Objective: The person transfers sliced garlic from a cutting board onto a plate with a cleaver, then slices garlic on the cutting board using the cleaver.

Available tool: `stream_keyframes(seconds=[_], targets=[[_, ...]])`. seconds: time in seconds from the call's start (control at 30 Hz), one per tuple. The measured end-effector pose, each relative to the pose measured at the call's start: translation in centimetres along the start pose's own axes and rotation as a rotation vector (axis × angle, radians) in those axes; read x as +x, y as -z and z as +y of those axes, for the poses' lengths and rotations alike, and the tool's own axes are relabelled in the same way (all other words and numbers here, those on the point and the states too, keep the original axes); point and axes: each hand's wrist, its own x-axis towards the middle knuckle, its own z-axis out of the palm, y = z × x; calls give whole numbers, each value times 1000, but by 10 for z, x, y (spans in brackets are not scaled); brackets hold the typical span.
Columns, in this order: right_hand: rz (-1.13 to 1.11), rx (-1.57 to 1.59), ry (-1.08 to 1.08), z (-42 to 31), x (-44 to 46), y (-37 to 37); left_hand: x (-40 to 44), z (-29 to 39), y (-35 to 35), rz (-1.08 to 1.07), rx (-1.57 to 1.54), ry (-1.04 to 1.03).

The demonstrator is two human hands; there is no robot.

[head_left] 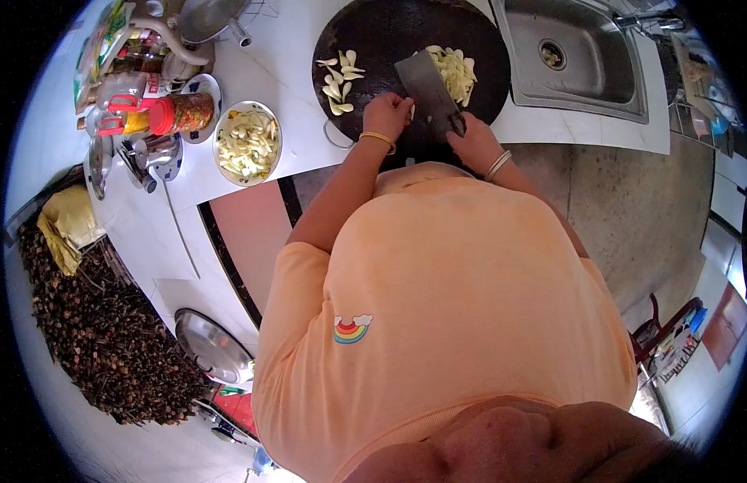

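Note:
My right hand (474, 142) is wrapped round the handle of a broad cleaver (428, 87), whose blade lies slanted over a round dark chopping board (373, 36). On the blade's left, my left hand (389, 114) has its fingers pressed together near the edge; a small pale bit shows at the fingertips, too small to name. Several whole pale cloves (338, 80) lie at the board's left. Against the right side of the blade sits a heap of pale cut pieces (454, 74). A bowl (220, 153) of similar pale pieces stands left of the board.
At the right is a steel sink (583, 88) with a tap (651, 20). Jars with red lids (160, 117), metal cups (154, 150) and a pan (204, 20) crowd the counter's left end. A large dark pile (108, 330) lies at the lower left.

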Motion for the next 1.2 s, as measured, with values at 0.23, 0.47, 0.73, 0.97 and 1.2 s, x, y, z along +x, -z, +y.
stream_keyframes(seconds=[0.23, 0.47, 0.73, 0.97, 1.2], targets=[[12, -146, 34, -3, 16, -11, 4, -9, -5, 21, 34, -67], [-12, -24, 70, 6, 20, 1, 2, -8, -5, 4, -17, -24], [-177, 296, -124, -5, 7, 21, -1, -7, -8, 13, -26, 10], [-175, 219, -100, -12, 10, 19, 0, -9, -9, 26, 31, -40], [64, -96, 131, -5, 19, -7, -1, -6, -6, 22, 82, -57]])
